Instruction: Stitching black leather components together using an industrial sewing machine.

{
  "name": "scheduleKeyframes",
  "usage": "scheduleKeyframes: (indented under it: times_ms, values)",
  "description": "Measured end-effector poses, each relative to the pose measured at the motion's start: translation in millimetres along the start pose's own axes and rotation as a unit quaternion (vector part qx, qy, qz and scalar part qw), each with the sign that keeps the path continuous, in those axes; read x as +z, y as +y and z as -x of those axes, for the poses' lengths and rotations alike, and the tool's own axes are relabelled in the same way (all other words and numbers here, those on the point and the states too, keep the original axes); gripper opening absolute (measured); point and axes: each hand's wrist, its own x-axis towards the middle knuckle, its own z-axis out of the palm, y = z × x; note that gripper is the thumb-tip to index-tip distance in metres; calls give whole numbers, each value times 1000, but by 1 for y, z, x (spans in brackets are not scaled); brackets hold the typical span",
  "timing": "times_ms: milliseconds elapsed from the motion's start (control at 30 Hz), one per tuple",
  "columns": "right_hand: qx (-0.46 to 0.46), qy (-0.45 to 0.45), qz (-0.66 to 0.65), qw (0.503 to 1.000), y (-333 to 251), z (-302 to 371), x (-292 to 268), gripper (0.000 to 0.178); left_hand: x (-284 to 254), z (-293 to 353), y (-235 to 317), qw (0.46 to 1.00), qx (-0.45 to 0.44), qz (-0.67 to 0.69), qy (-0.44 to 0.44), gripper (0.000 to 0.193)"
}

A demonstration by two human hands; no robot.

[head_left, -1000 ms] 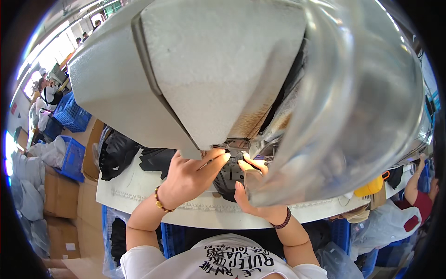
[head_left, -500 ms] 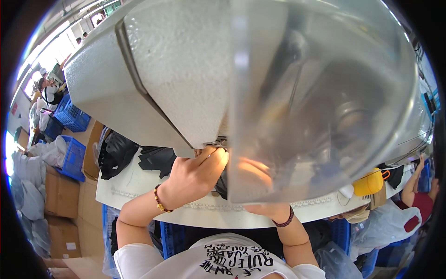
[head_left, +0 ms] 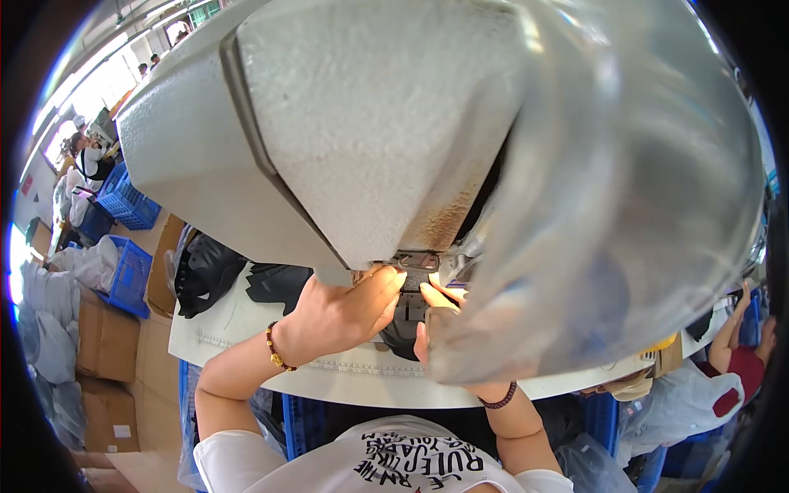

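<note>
Black fabric piece point(head_left: 408, 316) sits under the sewing machine head point(head_left: 362, 140) on the near worktop point(head_left: 246, 345); looks thin, limp, light, so left hand point(head_left: 341, 316) and right hand point(head_left: 434, 316) fingers pinch its edges flat.
</note>
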Motion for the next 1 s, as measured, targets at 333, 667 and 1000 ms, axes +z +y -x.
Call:
scheduleKeyframes:
  times_ms: [333, 667, 1000]
  values:
    - [-131, 46, 31, 990, 6, -21, -8, 25, -4, -8, -4, 996, -49, 59, -35, 24]
    - [-194, 48, 255, 946, 8, -23, -9, 9, 2, -4, -1, 999, -29, 5, 15, 23]
    - [-38, 89, -75, 993, 31, -15, 10, 15, 7, -3, -1, 999, -26, 9, 25, 24]
